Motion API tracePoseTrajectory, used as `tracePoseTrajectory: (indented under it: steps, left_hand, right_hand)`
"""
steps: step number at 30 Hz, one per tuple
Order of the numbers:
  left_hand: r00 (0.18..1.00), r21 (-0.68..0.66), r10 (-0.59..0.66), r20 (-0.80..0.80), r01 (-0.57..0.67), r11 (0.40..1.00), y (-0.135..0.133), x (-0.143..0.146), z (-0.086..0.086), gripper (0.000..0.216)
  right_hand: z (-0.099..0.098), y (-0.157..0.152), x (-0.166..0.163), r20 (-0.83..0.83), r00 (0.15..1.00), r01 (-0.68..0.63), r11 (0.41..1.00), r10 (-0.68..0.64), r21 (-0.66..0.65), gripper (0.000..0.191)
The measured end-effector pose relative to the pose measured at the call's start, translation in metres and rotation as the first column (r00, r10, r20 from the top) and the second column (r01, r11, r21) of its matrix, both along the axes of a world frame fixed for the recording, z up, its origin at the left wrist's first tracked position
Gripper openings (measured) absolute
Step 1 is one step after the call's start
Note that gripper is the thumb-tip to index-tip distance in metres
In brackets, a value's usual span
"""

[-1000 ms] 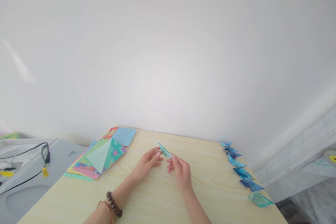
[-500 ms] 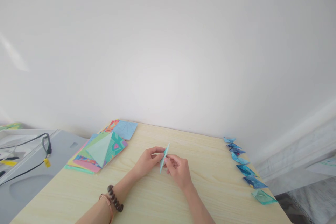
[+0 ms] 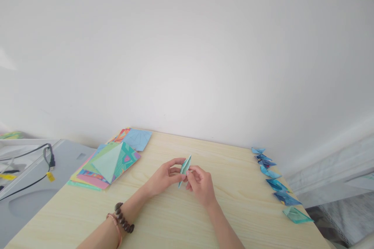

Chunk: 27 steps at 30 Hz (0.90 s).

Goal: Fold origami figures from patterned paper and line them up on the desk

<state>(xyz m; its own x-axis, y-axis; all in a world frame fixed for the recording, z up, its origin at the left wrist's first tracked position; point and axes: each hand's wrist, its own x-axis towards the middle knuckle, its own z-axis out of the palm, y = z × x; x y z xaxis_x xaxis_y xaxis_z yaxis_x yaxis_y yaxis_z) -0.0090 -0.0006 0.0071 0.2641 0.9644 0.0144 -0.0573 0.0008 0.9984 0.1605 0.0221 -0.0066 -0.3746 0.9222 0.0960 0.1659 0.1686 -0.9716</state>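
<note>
A narrow folded piece of teal paper (image 3: 185, 166) stands on edge above the middle of the pale wooden table (image 3: 175, 221). My left hand (image 3: 165, 176) pinches it from the left, and my right hand (image 3: 201, 184) pinches it from the right, fingers curled round its lower part. A bead bracelet and a thin band sit on my left wrist (image 3: 122, 220).
A fanned stack of coloured patterned paper sheets (image 3: 108, 161) lies at the table's back left. Several folded blue and teal paper shapes (image 3: 276, 184) line the right edge. A grey surface with a black cable (image 3: 43, 163) sits to the left. A white wall rises behind.
The folded paper turned from lying slanted between my fingertips to standing nearly upright, and both hands closed in round it. The view shifted slightly.
</note>
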Motion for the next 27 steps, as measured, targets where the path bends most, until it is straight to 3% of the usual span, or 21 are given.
tracePoseTrajectory:
  steps: [5, 9, 13, 15, 19, 27]
  left_hand:
    - [0.995, 0.05, 0.095, -0.038, -0.093, 0.994, 0.0, 0.004, -0.01, 0.052]
    - [0.977, 0.167, 0.201, -0.068, -0.187, 0.968, -0.005, 0.015, -0.012, 0.043]
    - [0.941, 0.249, 0.302, -0.154, -0.259, 0.933, -0.006, 0.019, -0.011, 0.037]
    - [0.926, 0.223, 0.332, -0.181, -0.29, 0.931, -0.005, 0.018, -0.01, 0.033]
    - [0.933, 0.129, 0.321, -0.163, -0.302, 0.944, -0.002, 0.017, -0.009, 0.029]
    - [0.922, 0.2, 0.345, -0.177, -0.31, 0.93, -0.003, 0.019, -0.011, 0.03]
  right_hand:
    - [0.001, -0.002, -0.005, 0.146, 0.978, 0.133, 0.984, -0.15, 0.117, 0.024]
    - [0.0, -0.005, -0.013, 0.221, 0.953, 0.161, 0.964, -0.208, 0.213, 0.02]
    - [-0.002, -0.007, -0.018, 0.186, 0.968, 0.129, 0.967, -0.171, 0.22, 0.02]
    - [-0.003, -0.007, -0.017, 0.166, 0.97, 0.137, 0.962, -0.179, 0.237, 0.02]
    - [-0.003, -0.006, -0.016, 0.143, 0.965, 0.181, 0.954, -0.219, 0.24, 0.021]
    - [0.001, -0.005, -0.015, 0.172, 0.961, 0.183, 0.966, -0.215, 0.183, 0.021]
